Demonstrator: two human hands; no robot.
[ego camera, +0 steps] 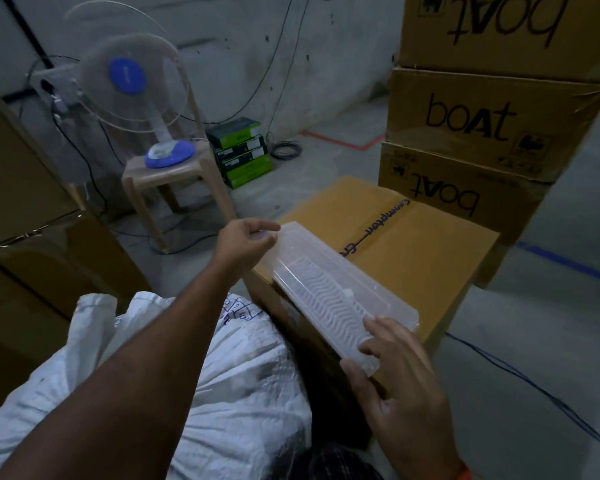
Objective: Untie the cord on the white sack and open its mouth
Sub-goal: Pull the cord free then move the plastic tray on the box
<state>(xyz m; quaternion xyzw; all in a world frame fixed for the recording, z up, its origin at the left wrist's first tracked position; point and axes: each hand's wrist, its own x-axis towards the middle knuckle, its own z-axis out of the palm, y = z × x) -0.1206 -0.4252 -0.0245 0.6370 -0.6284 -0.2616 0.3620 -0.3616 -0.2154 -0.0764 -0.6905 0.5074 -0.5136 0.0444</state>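
A white woven sack (243,386) lies on the floor below me, its gathered top (94,306) at the left; I see no cord from here. Both hands are off the sack and hold a clear plastic tray (329,289) that rests on a yellow carton (413,258). My left hand (246,244) grips the tray's far end. At the tray's near end, my right hand (395,372) has its fingers on top and its thumb on the edge. My left forearm crosses over the sack.
Stacked brown "boat" cartons (492,126) rise at the right. A table fan (136,98) stands on a plastic stool (174,174), with green boxes (243,150) beside it. Large cartons (32,220) are at the left. Cables (534,382) run over the floor.
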